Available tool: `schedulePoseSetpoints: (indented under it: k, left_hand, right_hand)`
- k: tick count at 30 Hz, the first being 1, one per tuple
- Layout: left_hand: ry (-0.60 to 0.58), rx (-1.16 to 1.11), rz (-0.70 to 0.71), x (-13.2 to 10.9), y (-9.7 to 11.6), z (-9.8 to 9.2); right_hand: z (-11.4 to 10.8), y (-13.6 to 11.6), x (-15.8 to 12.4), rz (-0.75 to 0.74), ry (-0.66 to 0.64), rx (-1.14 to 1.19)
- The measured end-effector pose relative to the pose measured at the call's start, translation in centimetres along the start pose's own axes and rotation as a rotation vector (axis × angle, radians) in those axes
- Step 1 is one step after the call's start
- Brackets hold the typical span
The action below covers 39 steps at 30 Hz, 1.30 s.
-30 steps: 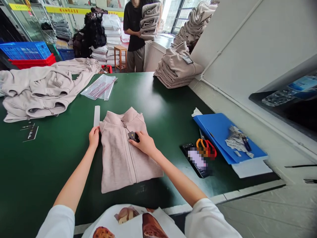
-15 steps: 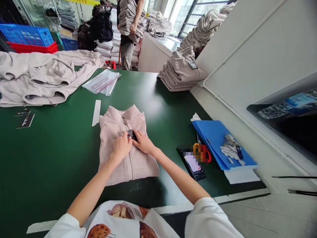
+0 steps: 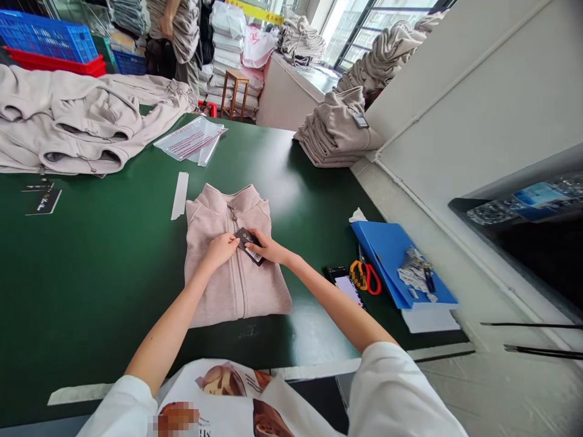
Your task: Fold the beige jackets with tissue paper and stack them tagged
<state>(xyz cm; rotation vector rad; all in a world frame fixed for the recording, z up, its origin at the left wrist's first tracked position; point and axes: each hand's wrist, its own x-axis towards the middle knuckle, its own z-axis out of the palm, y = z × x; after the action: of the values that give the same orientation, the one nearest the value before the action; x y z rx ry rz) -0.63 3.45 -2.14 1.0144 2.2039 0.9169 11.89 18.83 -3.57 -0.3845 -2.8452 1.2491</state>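
Observation:
A folded pinkish-beige zip-up jacket [image 3: 214, 297] lies front side up on the green table [image 3: 113, 291], its collar pointing away from me. From the zip pull near the collar hangs a black hang tag [image 3: 248, 243] with a white label low on it. My left hand [image 3: 221, 250] pinches the tag's left edge between thumb and fingers. On the tag's other side, my right hand [image 3: 268, 247] grips its right edge, fingers covering part of it.
Unfolded jackets [image 3: 86, 127] heap at the far left, beside clear plastic bags [image 3: 191, 139]. A folded stack [image 3: 337, 130] stands at the back right. Scissors [image 3: 365, 277], a phone [image 3: 348, 288] and a blue folder [image 3: 401, 261] lie right. A person [image 3: 175, 36] carries garments behind.
The tag was mostly covered by my hands and now shows more of its face, with my hands slightly apart. The person behind has moved left, revealing a wooden stool. My view has shifted slightly.

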Motion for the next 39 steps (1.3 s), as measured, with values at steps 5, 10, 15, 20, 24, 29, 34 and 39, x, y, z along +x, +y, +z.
schedulePoseSetpoints:
  k: [5, 10, 15, 20, 24, 29, 34, 39]
  left_hand:
    - [-0.036, -0.110, 0.001, -0.3, -0.5, -0.3]
    - [-0.057, -0.222, 0.014, -0.4, -0.7, -0.3]
    - [-0.010, -0.219, 0.032, -0.5, -0.8, 0.0]
    - [0.026, -0.157, 0.047, -0.4, -1.1, 0.4]
    - [0.036, -0.129, 0.059, -0.3, -1.4, 0.6]
    - [0.060, -0.072, 0.079, -0.2, -1.4, 0.9]
    - [0.099, -0.080, 0.071, -0.4, -1.2, 1.2]
    - [0.119, -0.126, 0.070, -0.9, -0.8, 1.6]
  right_hand:
    - [-1.5, -0.2, 0.7, 0.126, 0.225, 0.070]
    - [-3.2, -0.8, 1.8, 0.308, 0.207, 0.493]
    - [-4.3, -2.2, 2.4, 0.436, 0.247, 0.616]
    - [-5.2, -3.9, 3.1, 0.578, 0.243, 0.748]
    - [-5.9, -5.8, 3.5, 0.592, 0.181, 0.812]
    - [-6.5, -7.7, 3.2, 0.539, 0.115, 0.749]
    - [-5.4, -9.6, 3.2, 0.337, 0.082, 0.336]
    - [-3.4, -12.7, 4.8, 0.164, -0.028, -0.210]
